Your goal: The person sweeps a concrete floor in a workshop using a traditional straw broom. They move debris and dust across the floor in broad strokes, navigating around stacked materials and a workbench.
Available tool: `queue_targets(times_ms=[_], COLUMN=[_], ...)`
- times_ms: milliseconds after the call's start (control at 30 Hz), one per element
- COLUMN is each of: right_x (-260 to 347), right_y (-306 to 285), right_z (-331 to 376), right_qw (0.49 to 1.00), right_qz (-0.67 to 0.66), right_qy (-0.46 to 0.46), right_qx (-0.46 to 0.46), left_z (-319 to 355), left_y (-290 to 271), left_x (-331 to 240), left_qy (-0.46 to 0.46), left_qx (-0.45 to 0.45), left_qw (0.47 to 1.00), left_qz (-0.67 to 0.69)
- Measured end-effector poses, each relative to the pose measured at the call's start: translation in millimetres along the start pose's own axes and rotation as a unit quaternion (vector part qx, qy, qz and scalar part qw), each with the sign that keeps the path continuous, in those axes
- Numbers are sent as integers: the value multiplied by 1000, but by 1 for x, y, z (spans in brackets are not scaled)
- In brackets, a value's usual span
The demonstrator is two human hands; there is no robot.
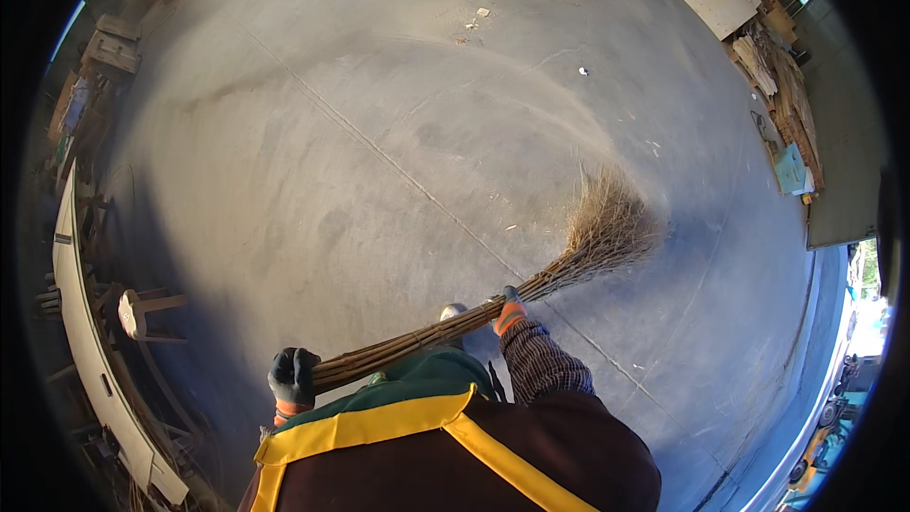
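A long twig broom (441,330) lies slantwise across the front of my body, its bundled stick handle at the lower left and its bushy twig head spread over the concrete floor to the right. My left hand (294,377), in a dark glove with an orange cuff, is closed around the handle's end. Farther along the handle, near where the twigs begin to fan out, my right hand (510,311) grips it in a matching glove. The fingers of the right hand are partly hidden by the broom. One shoe tip (453,311) shows just behind the handle.
Light debris (474,21) and a small white scrap (583,71) lie on the dusty floor (379,85). A wooden stool (147,313) and a long pale panel (90,351) stand at left. Boards and boxes (782,85) line the right wall, near a light-blue container (790,169).
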State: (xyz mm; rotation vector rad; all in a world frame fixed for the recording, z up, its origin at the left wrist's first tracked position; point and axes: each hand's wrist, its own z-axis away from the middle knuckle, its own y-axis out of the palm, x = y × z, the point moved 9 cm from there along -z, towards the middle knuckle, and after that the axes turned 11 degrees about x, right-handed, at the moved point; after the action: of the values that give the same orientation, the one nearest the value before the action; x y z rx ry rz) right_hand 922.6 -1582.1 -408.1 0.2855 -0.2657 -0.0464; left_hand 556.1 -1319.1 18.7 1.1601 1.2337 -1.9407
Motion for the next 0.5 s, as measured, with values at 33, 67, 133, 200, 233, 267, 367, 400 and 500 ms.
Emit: queue_targets(times_ms=[33,67,133,200,233,267,367,400,500], right_x=[-8,-18,-39,-87,-110,-131,-218,-236,-296], right_y=[14,35,58,86,106,117,167,186,226], right_z=[18,34,58,73,77,83,117,126,166], right_qw=[1000,996,999,999,997,997,991,987,964], right_qz=[-22,-55,5,-12,20,58,28,105,175], right_qy=[-10,-15,-33,0,-5,-14,8,-35,-30], right_qx=[17,61,27,52,70,43,130,120,197], left_z=[9,20,41,68,84,101,169,193,247], left_y=[-13,-29,-68,-115,-141,-166,-242,-265,-295], left_x=[-3,0,9,31,43,53,71,68,27], left_qy=[32,29,51,44,50,56,69,62,170], left_qx=[-6,-14,-49,-81,-103,-125,-217,-238,-230], left_qw=[999,999,997,996,993,990,974,968,888], left_qz=[-16,-43,-41,-3,17,37,5,-59,-360])
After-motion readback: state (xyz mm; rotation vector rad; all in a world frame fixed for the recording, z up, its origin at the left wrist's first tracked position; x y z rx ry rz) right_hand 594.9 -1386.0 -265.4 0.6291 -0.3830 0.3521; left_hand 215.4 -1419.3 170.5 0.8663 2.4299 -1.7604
